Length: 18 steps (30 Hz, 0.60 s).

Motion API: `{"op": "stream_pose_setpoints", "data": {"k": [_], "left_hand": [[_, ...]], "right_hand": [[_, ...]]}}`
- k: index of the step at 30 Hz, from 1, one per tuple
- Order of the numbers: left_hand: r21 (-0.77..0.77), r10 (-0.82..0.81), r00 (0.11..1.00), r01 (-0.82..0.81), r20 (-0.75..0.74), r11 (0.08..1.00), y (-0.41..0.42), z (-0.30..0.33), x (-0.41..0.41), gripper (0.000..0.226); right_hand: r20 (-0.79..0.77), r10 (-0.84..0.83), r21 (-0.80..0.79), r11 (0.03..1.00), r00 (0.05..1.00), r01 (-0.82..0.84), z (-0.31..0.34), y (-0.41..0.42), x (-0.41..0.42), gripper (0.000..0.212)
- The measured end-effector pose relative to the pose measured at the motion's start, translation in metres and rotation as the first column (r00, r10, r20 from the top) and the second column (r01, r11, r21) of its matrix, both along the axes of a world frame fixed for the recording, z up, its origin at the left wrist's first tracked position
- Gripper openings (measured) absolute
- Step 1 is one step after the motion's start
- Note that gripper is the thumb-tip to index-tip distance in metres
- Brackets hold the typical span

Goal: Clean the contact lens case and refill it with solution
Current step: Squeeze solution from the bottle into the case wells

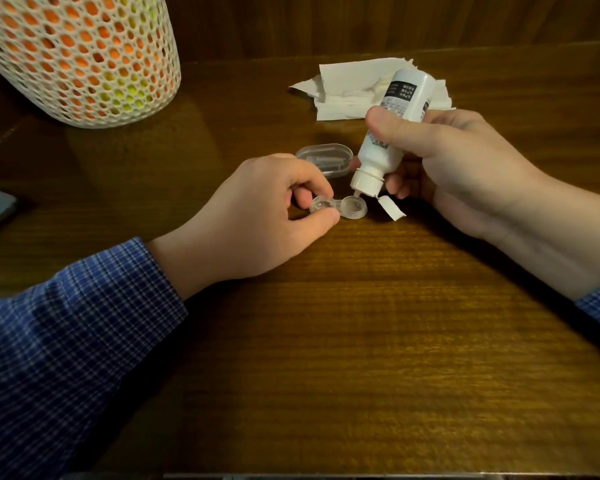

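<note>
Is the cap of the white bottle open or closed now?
Open. The flip cap hangs beside the nozzle of the bottle, tipped over the lens case.

Clear open lens case [338,208] on table, white solution bottle [392,133] tipped nozzle-down above.

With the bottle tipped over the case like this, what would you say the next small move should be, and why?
Probably a gentle squeeze of the bottle. The right hand holds it tipped nozzle-down, its flip cap hanging open, just above the right well of the lens case, which the left hand pinches steady on the table.
</note>
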<state>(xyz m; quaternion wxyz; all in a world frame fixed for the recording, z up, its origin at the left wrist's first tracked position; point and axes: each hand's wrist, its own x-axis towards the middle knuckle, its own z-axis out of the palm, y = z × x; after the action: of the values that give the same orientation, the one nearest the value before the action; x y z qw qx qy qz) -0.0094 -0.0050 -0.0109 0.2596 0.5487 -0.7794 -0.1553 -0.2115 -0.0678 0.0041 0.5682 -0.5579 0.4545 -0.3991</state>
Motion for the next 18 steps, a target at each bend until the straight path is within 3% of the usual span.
{"op": "stream_pose_setpoints", "data": {"k": [5, 18], "left_hand": [[0.009, -0.004, 1.0, 0.004, -0.001, 1.0, 0.0007, 0.0011, 0.0001, 0.024], [0.004, 0.011, 1.0, -0.011, 0.006, 1.0, 0.0002, -0.0001, -0.0006, 0.021]], "right_hand": [[0.013, -0.019, -0.005, 1.0, 1.0, 0.019, -0.0006, 0.0006, 0.0, 0.031], [-0.026, 0.016, -0.011, 1.0, 1.0, -0.016, 0.0006, 0.0022, -0.0005, 0.022]]}}
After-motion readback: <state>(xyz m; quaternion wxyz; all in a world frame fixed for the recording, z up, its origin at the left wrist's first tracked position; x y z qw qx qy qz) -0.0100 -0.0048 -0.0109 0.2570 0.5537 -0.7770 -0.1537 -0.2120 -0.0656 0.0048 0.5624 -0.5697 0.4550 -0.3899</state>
